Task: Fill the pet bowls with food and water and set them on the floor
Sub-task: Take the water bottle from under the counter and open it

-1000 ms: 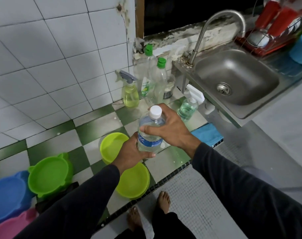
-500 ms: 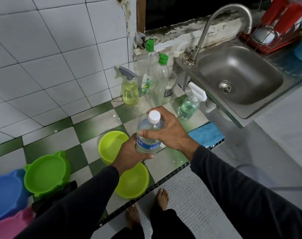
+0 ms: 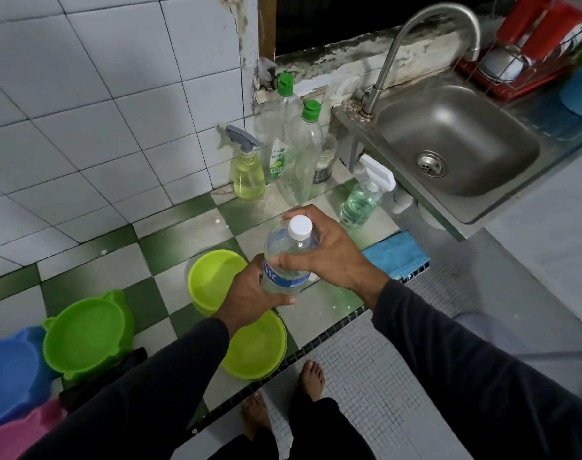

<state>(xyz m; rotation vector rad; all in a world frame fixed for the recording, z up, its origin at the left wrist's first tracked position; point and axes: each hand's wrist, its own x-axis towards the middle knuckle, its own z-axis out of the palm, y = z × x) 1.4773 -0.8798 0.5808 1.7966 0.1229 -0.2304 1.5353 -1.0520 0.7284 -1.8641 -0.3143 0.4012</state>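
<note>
Pet bowls: two lime ones, far (image 3: pixel 216 277) and near (image 3: pixel 254 348), on the checkered worktop (image 3: pixel 186 235), just under the water bottle (image 3: pixel 288 260). Left hand (image 3: pixel 250 293) clamped round the bottle's lower body; right hand (image 3: pixel 329 257) closed over its shoulder beside the white cap (image 3: pixel 300 226). Over the last second, scarcely shifted: same grips, cap still on. No water poured, by the look of it; uncapping probably next. Green (image 3: pixel 87 333), blue (image 3: pixel 11 370) and pink (image 3: pixel 21 433) bowls waiting at left.
</note>
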